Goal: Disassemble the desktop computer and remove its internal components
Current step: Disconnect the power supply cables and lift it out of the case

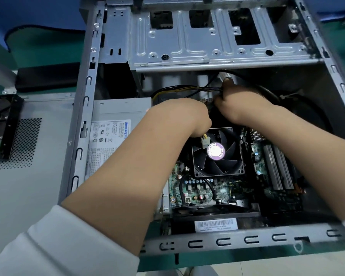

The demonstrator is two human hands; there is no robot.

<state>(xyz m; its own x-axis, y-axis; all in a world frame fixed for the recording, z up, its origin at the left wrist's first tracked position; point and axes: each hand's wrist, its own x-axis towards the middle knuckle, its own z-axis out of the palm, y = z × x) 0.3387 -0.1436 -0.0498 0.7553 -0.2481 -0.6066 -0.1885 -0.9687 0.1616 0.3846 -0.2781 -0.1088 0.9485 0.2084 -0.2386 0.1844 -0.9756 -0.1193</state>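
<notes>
An open desktop case of dull grey stamped steel is laid on its side on a green counter, its slotted rims framing the interior. At the far end a ribbed, perforated drive cage of pressed sheet metal is seen, with rectangular cut-outs. Inside the case, a boxy grey power supply with a printed label is seated at the left. A green motherboard, crowded with small capacitors, is fixed to the floor of the case, and a square black cooler fan with a purple round sticker is mounted on it. Two pale memory sticks are seated to the right of the fan. A white connector is seen just below the left hand.

The left hand's grip is curled, but what is held cannot be told, as the fingers are hidden. The right hand is closed around a bundle of black and yellow cables deep in the case; its fingertips are hidden in shadow.

To the left, a flat perforated side panel is laid on the counter, and a black-framed hard drive is rested on it, cut off by the edge.
</notes>
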